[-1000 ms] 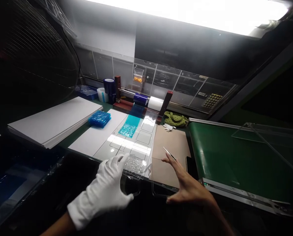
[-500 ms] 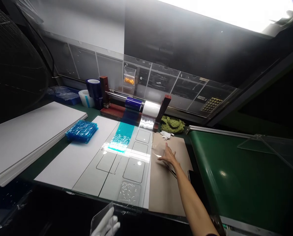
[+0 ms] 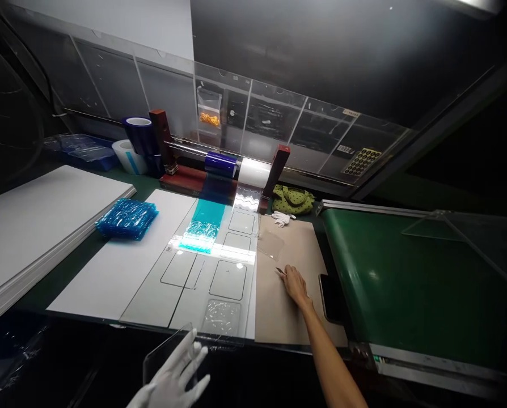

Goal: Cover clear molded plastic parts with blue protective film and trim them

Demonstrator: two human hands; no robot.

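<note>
My left hand [image 3: 174, 374], in a white glove, is at the bottom with its fingers partly spread. It holds a clear panel [image 3: 162, 351] tilted up in front of the table's edge. My bare right hand [image 3: 295, 285] rests over a brown board [image 3: 279, 317], fingers closed round a slim pointed tool [image 3: 280, 271]; its dark tip sticks out to the left, and its kind is not clear. Just beyond that hand a clear rounded-corner sheet [image 3: 271, 245] lies on the board. Left of it, a glass plate [image 3: 151, 300] shows dark rounded outlines, with a speckled clear piece [image 3: 222, 318] near the front.
At the back a wooden stand [image 3: 181, 179] carries a blue film roll [image 3: 220, 164] and a white roll [image 3: 253, 171]. A blue film-wrapped stack [image 3: 128, 218] and white sheets [image 3: 53, 226] lie left. Rightward are a phone [image 3: 332, 297], a white glove [image 3: 282, 219] and a green belt [image 3: 406, 277].
My right hand has drawn back toward me from the clear sheet and picked up the slim tool lying on the board. My left hand has risen further into view with the panel.
</note>
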